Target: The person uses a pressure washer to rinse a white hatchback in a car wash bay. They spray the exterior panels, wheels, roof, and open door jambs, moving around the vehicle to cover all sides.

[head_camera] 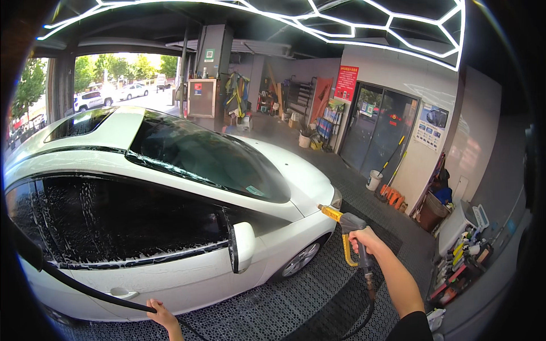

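Observation:
My right hand (365, 239) grips a yellow and black pressure-washer spray gun (352, 223), its nozzle towards the front fender and hood of a white car (294, 164). A hose hangs from the bottom of the gun's handle. Low at the left, my left hand (161, 314) is closed round a black hose (98, 295) that runs beside the car's door. Water and foam streaks cover the dark side window (128, 217), and foam lies along the lower edge of the windshield pillar. The white side mirror (244, 247) sticks out between my hands.
Dark perforated floor grating (307, 294) lies beside the car. By the glass door (379, 128) stands a white bucket (374, 180) with a long-handled tool. A rack of bottles (458, 264) is at the right. Bright hexagonal lights (390, 21) hang overhead.

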The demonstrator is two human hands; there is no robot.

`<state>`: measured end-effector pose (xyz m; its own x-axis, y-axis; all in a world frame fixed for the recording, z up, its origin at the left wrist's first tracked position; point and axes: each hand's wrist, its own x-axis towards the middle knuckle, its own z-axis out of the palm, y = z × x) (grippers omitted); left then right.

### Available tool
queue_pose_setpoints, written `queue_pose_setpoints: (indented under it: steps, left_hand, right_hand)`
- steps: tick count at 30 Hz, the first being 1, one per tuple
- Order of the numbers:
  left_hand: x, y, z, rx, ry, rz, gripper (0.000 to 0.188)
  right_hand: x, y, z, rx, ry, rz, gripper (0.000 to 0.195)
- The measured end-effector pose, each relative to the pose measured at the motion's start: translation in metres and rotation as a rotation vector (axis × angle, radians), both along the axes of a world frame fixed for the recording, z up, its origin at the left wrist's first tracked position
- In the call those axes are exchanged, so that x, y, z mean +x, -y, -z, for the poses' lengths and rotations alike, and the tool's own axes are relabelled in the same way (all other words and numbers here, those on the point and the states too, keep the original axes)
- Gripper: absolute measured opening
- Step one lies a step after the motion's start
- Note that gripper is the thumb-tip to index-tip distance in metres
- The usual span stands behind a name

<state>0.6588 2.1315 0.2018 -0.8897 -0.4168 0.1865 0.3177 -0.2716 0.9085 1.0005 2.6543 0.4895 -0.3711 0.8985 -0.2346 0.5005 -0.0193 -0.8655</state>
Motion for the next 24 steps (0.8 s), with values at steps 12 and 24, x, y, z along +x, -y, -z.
queue_pose_setpoints:
  steps: [12, 24]
  left_hand:
    - [0.022, 0.008, 0.025, -0.208, -0.029, -0.120, 0.037]
    - [0.082, -0.004, 0.026, -0.220, 0.231, -0.187, 0.028]
  right_hand:
    - [-0.113, -0.132, 0.057, 0.008, -0.168, -0.166, 0.018]
    - [-0.299, -0.187, 0.051, 0.488, 0.038, -0.129, 0.035]
